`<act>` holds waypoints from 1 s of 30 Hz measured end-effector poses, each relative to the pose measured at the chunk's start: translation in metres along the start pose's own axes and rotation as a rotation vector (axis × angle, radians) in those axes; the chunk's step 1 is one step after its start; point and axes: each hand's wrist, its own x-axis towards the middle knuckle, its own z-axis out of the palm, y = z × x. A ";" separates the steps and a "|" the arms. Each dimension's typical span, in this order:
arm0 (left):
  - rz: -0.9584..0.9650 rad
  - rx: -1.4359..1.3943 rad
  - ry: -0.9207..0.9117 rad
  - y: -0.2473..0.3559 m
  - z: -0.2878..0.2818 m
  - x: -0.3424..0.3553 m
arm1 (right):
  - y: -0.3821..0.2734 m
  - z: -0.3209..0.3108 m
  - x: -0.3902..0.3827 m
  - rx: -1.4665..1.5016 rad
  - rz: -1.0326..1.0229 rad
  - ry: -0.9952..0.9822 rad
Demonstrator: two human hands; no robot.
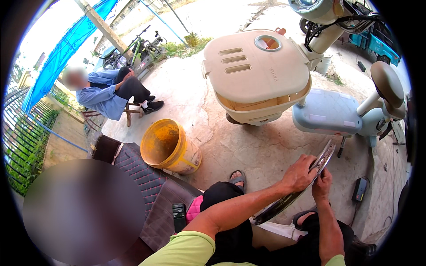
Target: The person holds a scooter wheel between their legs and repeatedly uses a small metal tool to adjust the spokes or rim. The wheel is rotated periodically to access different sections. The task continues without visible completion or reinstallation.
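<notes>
Across my lap, a long, narrow, slightly curved metal piece [278, 208] slants up to the right. Its upper end is silvery and rounded with slots, while the lower end is dark. My left hand [300, 172] grips it near the upper end, fingers bent over its edge. Just to the right, my right hand [322, 184] is closed around the same end from below. The piece's exact kind is not clear from this angle. Beyond my hands stands an electric scooter with a pale blue footboard [327, 111] and a lidded beige basket [259, 71].
A yellow bucket [171, 148] stands left of my knees, beside a quilted dark seat [140, 166] with a phone [179, 217] on it. On the floor at right lies a black box-shaped adapter [360, 189]. A person in a blue shirt [100, 95] sits on a wooden stool.
</notes>
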 end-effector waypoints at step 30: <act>-0.012 -0.007 -0.017 -0.004 -0.010 0.009 | -0.034 -0.010 0.018 -0.176 0.144 0.088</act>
